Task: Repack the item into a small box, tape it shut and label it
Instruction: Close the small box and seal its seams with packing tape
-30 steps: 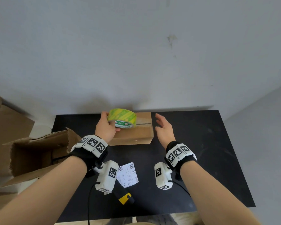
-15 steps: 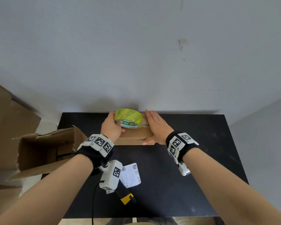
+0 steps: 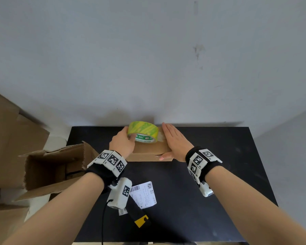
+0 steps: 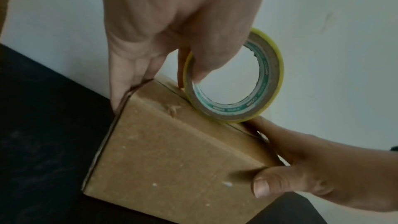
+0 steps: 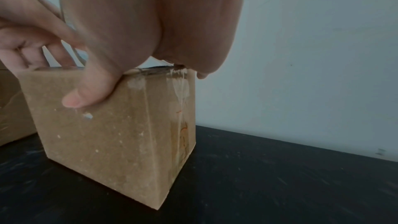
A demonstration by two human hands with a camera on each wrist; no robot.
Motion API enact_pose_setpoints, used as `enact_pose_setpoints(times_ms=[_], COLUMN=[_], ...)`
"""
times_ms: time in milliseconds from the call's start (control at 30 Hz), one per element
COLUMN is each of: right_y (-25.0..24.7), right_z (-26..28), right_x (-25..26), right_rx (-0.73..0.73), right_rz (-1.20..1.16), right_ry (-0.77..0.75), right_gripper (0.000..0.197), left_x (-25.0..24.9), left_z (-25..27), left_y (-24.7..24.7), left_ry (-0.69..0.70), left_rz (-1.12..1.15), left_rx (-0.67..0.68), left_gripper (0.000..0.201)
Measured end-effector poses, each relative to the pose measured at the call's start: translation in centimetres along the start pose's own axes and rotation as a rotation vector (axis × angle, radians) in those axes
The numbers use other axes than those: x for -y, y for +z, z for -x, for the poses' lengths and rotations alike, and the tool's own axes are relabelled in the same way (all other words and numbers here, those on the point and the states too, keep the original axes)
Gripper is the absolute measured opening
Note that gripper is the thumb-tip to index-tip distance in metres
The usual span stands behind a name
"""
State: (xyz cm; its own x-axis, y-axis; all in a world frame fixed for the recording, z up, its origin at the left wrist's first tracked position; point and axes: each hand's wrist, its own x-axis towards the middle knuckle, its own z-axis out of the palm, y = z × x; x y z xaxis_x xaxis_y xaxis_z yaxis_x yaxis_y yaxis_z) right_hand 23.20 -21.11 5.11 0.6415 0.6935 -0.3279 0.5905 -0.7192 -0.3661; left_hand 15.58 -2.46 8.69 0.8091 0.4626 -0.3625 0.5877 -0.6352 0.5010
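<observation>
A small brown cardboard box (image 3: 148, 152) (image 4: 172, 151) (image 5: 120, 125) stands closed at the back of the black table (image 3: 219, 174). My left hand (image 3: 122, 144) (image 4: 172, 23) grips a green-and-yellow roll of clear tape (image 3: 143, 132) (image 4: 234, 81), thumb through its core, resting the roll on the box top along the seam. My right hand (image 3: 175, 140) (image 5: 140, 23) lies flat with straight fingers on the box's right end, thumb pressed on the near side. Clear tape runs down the box's right face in the right wrist view.
A white shipping label (image 3: 143, 194) lies on the near part of the table, beside a black-and-yellow tool (image 3: 140, 218). A larger open cardboard box (image 3: 51, 167) lies on its side at the left. The wall stands directly behind the table.
My right hand moved from hovering beside the box to lying flat on its right end. My left hand has lowered the tape roll onto the box top, a little further back.
</observation>
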Motion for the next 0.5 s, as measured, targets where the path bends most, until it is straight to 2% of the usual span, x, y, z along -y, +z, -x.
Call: enact_pose_setpoints(times_ms=[367, 500], right_y=[-0.4, -0.3], right_z=[1.2, 1.4], right_x=[-1.7, -1.8], right_rx=[-0.001, -0.011], right_rz=[0.048, 0.055], right_ry=[0.008, 0.008], right_gripper=[0.114, 0.112], left_x=[0.1, -0.3], left_z=[0.0, 0.1], left_y=[0.4, -0.5], left_ry=[0.098, 0.156], left_rz=[0.069, -0.039], left_rx=[0.026, 0.004], left_gripper=[0.032, 0.026])
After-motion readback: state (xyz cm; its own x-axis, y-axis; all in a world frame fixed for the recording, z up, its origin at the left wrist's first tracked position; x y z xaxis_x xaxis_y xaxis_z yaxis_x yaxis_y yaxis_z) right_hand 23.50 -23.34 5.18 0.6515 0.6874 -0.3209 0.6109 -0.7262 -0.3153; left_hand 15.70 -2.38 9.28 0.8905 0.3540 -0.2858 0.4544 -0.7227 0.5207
